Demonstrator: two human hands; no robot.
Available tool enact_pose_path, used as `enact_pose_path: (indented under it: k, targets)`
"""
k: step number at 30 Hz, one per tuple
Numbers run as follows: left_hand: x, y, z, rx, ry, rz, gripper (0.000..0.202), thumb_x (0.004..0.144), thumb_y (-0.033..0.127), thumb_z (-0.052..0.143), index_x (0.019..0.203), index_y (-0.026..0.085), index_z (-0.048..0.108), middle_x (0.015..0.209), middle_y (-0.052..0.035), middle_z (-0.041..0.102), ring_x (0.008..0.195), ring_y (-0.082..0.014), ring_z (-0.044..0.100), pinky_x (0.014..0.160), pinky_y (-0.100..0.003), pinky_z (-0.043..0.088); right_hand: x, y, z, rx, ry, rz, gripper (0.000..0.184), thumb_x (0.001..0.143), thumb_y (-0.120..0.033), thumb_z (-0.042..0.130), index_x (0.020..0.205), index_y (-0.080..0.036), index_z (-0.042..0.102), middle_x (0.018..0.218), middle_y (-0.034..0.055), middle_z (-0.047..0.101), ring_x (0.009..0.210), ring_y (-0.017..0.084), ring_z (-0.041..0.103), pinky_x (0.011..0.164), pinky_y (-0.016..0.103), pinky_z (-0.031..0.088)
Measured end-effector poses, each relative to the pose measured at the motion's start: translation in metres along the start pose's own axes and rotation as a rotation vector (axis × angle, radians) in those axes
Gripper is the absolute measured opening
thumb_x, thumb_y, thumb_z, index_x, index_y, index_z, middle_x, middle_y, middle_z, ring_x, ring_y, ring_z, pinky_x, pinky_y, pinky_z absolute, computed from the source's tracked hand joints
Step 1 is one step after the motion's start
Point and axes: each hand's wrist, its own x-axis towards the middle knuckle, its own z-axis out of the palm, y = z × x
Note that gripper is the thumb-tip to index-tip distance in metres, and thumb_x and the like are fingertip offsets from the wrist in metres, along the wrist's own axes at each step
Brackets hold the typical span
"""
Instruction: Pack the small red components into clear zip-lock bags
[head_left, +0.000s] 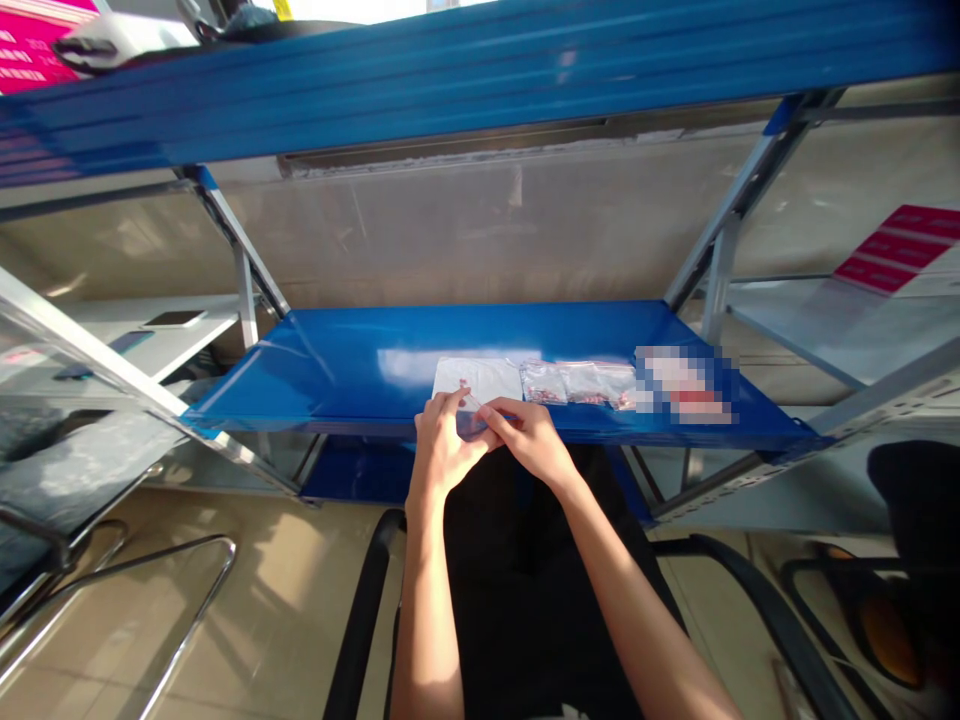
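Both my hands meet at the front edge of a blue shelf (345, 370), over the near side of a white sheet (487, 375). Between them is a see-through film that looks like a small clear plastic bag (470, 424); its outline is partly hidden. My left hand (448, 437) is curled at its left side, index fingertip close to a few tiny reddish pieces (463, 384) on the sheet. Thumb and fingers of my right hand (525, 432) pinch at its right side. Flat clear bags (544, 383) holding small reddish pieces lie in a row to the right.
Farther right on the shelf is a blurred-out patch (686, 385). A blue upper beam (480, 80) crosses overhead, and slanted metal posts (236, 240) flank the shelf. Black chair armrests (367, 610) stand either side of me. Side tables carry flat items (174, 319).
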Motion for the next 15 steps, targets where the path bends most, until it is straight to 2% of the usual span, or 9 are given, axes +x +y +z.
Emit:
enact_pose_path:
  k: [3,8,13,15]
  targets:
    - [0.0,-0.001,-0.002,-0.063,-0.006,0.007,0.061,0.081,0.033,0.082,0.137,0.023,0.06,0.125,-0.0109,0.068,0.117,-0.0294,0.064,0.101,-0.045,0.049,0.001,-0.001,0.0,-0.022,-0.022,-0.032,0.036,0.1,-0.048,0.057,0.089,-0.018,0.074,0.075,0.0036,0.074,0.071,0.02,0.07,0.064,0.025,0.051]
    - [0.0,-0.006,-0.001,-0.148,0.028,0.009,0.053,0.084,0.027,0.077,0.134,0.023,0.061,0.12,-0.0091,0.069,0.109,-0.0251,0.066,0.098,-0.041,0.052,0.006,0.001,-0.001,-0.062,-0.073,-0.06,0.041,0.103,-0.049,0.054,0.08,-0.019,0.069,0.065,0.002,0.069,0.063,0.018,0.069,0.059,0.024,0.048]
    - [0.001,-0.011,0.004,-0.142,0.069,0.037,0.044,0.085,0.03,0.076,0.126,0.022,0.064,0.116,-0.0085,0.07,0.097,-0.0223,0.068,0.09,-0.037,0.056,0.006,0.001,-0.001,-0.064,-0.115,-0.054,0.044,0.104,-0.049,0.051,0.074,-0.02,0.064,0.065,0.0017,0.067,0.065,0.019,0.071,0.06,0.025,0.05]
    - [0.002,-0.011,0.004,-0.123,0.059,0.024,0.042,0.085,0.032,0.075,0.125,0.022,0.065,0.112,-0.0077,0.07,0.093,-0.0216,0.069,0.085,-0.035,0.056,0.006,0.001,-0.002,-0.056,-0.141,-0.056,0.04,0.104,-0.049,0.052,0.081,-0.02,0.067,0.07,0.0018,0.069,0.065,0.018,0.071,0.061,0.025,0.052]
